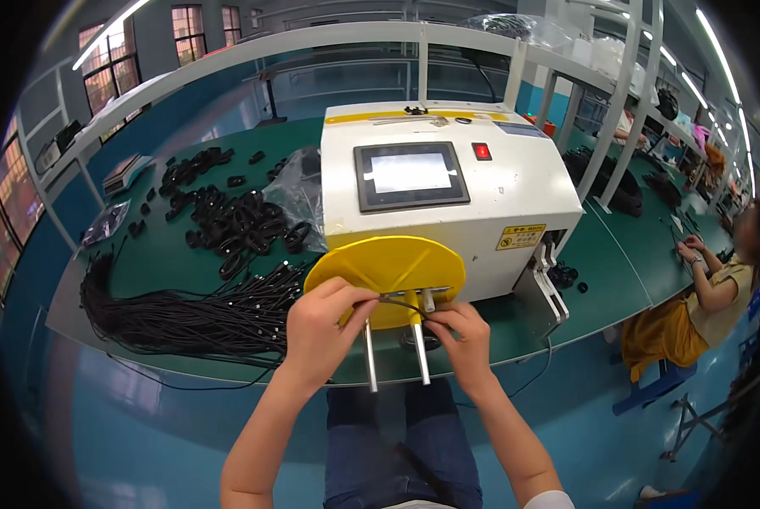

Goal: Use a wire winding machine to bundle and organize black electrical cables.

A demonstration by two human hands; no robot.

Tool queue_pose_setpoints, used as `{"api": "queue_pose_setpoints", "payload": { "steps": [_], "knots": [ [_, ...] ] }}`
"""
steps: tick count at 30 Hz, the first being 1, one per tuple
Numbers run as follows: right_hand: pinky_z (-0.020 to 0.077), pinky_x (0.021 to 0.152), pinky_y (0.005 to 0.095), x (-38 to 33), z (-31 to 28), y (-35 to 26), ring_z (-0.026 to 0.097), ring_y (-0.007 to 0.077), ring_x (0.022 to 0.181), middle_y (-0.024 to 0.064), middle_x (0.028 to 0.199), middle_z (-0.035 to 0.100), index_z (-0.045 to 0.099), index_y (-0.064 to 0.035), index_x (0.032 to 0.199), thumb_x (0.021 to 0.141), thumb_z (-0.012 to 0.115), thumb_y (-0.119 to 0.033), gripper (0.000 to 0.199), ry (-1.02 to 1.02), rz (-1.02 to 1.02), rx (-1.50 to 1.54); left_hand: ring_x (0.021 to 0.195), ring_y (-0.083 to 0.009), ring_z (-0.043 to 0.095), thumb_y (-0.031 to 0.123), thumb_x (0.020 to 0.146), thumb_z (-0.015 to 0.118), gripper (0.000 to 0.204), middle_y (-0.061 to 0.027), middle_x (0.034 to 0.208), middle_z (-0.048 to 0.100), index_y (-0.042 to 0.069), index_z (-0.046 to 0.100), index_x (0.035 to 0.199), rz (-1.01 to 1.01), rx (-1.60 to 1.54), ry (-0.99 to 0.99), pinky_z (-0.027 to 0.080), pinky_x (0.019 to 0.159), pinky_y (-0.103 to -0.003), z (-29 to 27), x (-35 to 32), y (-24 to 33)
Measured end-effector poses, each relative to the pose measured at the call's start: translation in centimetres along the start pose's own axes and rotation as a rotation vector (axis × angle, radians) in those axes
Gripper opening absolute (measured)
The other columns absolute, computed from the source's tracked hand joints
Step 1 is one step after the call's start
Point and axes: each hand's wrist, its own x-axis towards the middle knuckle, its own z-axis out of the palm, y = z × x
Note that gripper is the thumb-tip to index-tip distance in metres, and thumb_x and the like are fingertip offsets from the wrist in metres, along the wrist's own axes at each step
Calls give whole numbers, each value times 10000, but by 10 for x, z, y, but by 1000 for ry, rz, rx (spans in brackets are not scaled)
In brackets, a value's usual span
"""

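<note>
A short stretch of black cable (404, 304) runs between my two hands, in front of the yellow disc (397, 254) of a white machine (507, 195). My left hand (322, 327) pinches it at the disc's left side, thumb and forefinger together. On the other side my right hand (462, 332) is closed on the same cable near a short grey peg. Two metal rods (420, 352) stick out from the disc toward me, between my hands. The cable's ends cannot be made out clearly.
Left of the machine lie a long bundle of black cables (176, 318) and a heap of small black coils (236, 225) beside a clear plastic bag (299, 195). The machine carries a screen (410, 174) and a red switch (481, 151). At the far right sits another person (723, 293).
</note>
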Motion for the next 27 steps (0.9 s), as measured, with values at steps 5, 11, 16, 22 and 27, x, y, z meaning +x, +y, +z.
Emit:
{"api": "queue_pose_setpoints", "payload": {
  "steps": [5,11,16,22,27],
  "knots": [
    [475,608,272,13,7,-9,620,213,658,105,756,620,652,14,838,733,680,11,109,55,-54,-67,631,-237,588,30,762,680,81,-85,723,585,16,659,839,-34,-47,73,451,561,-306,1,5,-7],
    [473,624,292,21,4,-3,616,230,696,103,750,611,650,10,812,713,679,9,103,11,34,-16,602,-224,560,14,767,671,57,-86,710,578,5,647,818,-32,34,59,427,541,-297,1,3,-8],
    [478,626,312,31,-5,-4,611,253,701,109,763,612,653,-3,815,705,674,12,113,-24,-84,-89,562,-169,512,8,776,667,53,-72,690,557,-4,640,820,-116,39,-4,391,522,-262,-3,-1,-9],
    [475,613,349,33,-8,-1,597,282,693,111,756,602,649,-14,808,702,672,-1,108,-80,-147,-150,574,-89,465,-1,795,652,50,-37,676,529,-26,620,823,-138,-28,7,360,531,-221,0,-11,-18],
    [471,603,363,33,-3,-1,591,293,684,115,738,592,638,-11,777,705,673,-17,80,-93,-151,-164,578,-71,475,14,805,660,55,-26,686,561,-29,632,826,-272,-223,92,369,532,-207,6,-23,-30]
  ]
}}
